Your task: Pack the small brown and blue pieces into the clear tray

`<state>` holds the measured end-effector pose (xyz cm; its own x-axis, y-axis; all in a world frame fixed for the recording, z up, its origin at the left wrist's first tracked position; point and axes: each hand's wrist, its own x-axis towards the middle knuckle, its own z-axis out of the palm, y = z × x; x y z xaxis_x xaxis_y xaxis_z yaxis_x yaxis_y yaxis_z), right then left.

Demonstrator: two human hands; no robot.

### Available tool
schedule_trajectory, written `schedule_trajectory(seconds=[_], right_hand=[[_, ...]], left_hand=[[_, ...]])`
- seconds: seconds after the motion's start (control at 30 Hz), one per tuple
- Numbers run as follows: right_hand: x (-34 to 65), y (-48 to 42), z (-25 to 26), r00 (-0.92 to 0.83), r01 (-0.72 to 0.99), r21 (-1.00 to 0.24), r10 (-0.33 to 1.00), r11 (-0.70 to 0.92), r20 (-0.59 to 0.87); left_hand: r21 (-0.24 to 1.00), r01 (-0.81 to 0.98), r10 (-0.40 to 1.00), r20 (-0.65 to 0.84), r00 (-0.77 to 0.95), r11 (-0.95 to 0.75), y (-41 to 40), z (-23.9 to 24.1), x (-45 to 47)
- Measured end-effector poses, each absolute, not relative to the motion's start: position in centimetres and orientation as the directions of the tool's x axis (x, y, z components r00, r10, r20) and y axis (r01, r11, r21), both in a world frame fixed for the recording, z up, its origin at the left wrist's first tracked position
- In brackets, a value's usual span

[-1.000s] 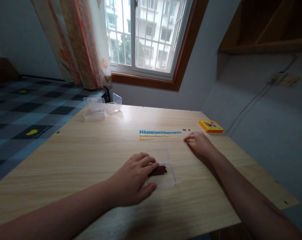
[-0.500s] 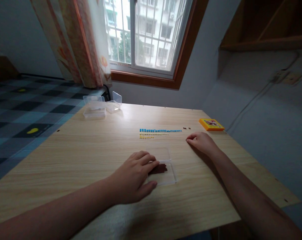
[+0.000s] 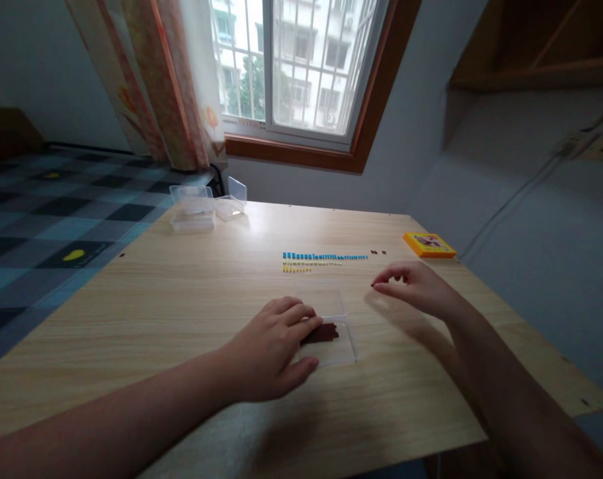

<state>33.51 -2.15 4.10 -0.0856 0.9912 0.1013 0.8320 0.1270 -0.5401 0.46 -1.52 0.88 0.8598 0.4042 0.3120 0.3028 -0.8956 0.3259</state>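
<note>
The left hand [image 3: 268, 349] is laid flat at the centre of the frame, fingers spread, resting on the left edge of a clear tray [image 3: 334, 342] on the table [image 3: 181, 299]. Its fingertips touch a clump of dark brown pieces [image 3: 321, 332] lying in the tray.

The right hand [image 3: 415, 286] is held just above the table, right of centre, fingers loosely curled with thumb and forefinger close together; whether anything is pinched between them cannot be told.

Beyond the tray, a row of blue pieces [image 3: 324, 256] is seen, with a shorter row of yellow pieces [image 3: 301, 267] just below it. Two small dark pieces [image 3: 378, 252] lie at the right end of the blue row, near the right hand. A yellow box [image 3: 429, 244] is placed toward the right edge of the table, well apart from the rows.

Clear containers [image 3: 201, 207] are stacked at the table's far left corner. A bed with a checked cover [image 3: 46, 226] fills the left of the frame.
</note>
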Motion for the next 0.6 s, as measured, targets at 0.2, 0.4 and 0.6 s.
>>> schedule_trajectory(seconds=[0.2,0.4,0.6], right_hand=[[28.4,-5.5,4.7,-0.396,0.711,-0.543,0.893,0.446,0.215],[26.0,-6.6,3.5,-0.389,0.781,-0.468,0.908,0.414,0.154],[25.4,-6.7,2.9,-0.384,0.814,-0.434,0.918,0.386,0.097]], left_hand=[[0.325,0.311,0.412,0.312,0.856,-0.893,-1.6,1.0,0.5],[0.305,0.31,0.402,0.316,0.859,-0.901,-1.6,0.8,0.5],[0.305,0.314,0.406,0.31,0.86,-0.899,-1.6,0.6,0.4]])
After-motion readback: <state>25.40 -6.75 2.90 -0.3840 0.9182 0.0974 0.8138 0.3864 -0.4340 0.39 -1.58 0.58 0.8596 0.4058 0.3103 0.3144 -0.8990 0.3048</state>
